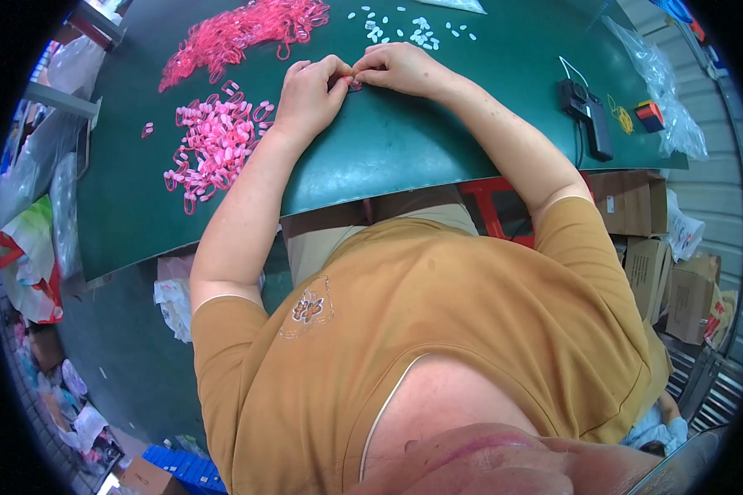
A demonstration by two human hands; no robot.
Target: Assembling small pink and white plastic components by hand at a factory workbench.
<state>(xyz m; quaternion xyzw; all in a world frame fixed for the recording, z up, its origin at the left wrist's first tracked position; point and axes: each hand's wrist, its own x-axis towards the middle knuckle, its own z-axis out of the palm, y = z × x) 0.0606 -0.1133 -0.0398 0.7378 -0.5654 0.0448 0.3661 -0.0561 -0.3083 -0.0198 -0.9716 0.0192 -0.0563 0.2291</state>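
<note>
My left hand (312, 92) and my right hand (403, 69) meet above the green table, fingertips pinched close together. Between them is a small pink elastic band (355, 87), mostly hidden by the fingers. Left of my left hand lies a heap of pink bands with pale pink oval pieces on them (215, 140). Farther back is a tangled pile of bare red-pink bands (243, 37). Small white oval pieces (421, 35) lie scattered beyond my right hand.
The green table (388, 148) ends in a front edge by my lap. At its right are a black device with a wire loop (584, 115), yellow bands (620, 115), a small orange-black object (650, 116) and clear plastic bags (664, 91). Cardboard boxes (631, 202) stand below right.
</note>
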